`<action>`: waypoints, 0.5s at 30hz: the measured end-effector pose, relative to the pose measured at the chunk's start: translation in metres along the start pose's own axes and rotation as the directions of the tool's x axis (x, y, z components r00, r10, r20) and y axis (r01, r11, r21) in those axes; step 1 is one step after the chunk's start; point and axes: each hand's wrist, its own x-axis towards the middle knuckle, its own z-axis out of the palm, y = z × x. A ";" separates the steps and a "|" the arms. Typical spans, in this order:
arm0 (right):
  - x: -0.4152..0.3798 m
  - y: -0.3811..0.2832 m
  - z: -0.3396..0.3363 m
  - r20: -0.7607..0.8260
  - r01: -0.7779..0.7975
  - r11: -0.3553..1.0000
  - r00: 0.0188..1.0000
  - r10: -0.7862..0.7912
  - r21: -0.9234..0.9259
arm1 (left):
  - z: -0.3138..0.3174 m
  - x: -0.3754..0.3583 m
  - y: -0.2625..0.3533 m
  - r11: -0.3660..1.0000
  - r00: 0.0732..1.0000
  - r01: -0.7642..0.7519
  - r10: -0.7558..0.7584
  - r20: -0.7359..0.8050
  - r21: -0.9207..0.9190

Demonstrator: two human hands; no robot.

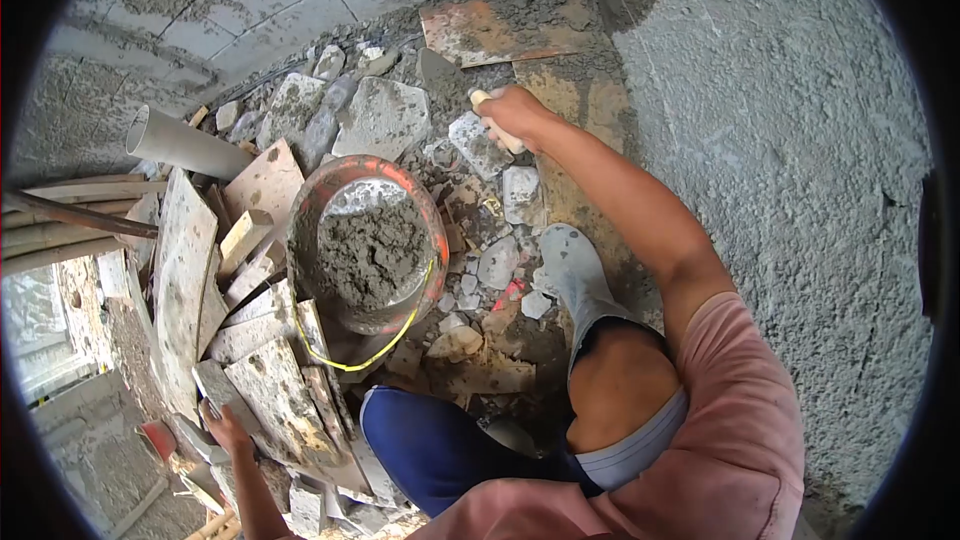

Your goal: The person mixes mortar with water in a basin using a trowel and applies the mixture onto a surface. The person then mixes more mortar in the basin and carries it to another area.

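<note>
My right hand (515, 118) is closed round the pale wooden handle of a trowel (437, 70). The trowel's grey, mortar-smeared blade points away from me, over the stones near the wall and beside a mortar-splattered board (490, 32). At lower left, my left hand (230, 430) rests against a grey slab (222, 388) in the pile of boards, its fingers extended and partly hidden. Between my hands stands a bucket (440, 230) with an orange-streaked rim and a yellow handle. Wet grey mortar (372, 255) lies inside it.
Loose stones and rubble (385, 118) cover the ground ahead. Old boards (185, 280) lean left of the bucket, near a grey pipe (185, 140). A rough plastered wall (780, 190) rises on the right and a block wall (270, 0) ahead. My boot (575, 260) stands on the rubble.
</note>
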 end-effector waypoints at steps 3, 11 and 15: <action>0.052 -0.026 0.007 -0.058 0.003 0.995 0.998 -0.009 -0.104 | 0.000 -0.006 0.013 0.997 0.997 0.075 -0.075 -0.001 -0.031; 0.172 -0.041 -0.012 -0.137 0.057 0.931 0.984 -0.113 -0.361 | 0.003 -0.002 0.000 0.998 0.999 0.013 -0.010 -0.047 0.069; 0.219 -0.048 -0.048 -0.217 0.059 0.930 0.965 -0.147 -0.364 | 0.006 0.001 -0.001 1.000 0.998 0.010 -0.010 -0.056 0.004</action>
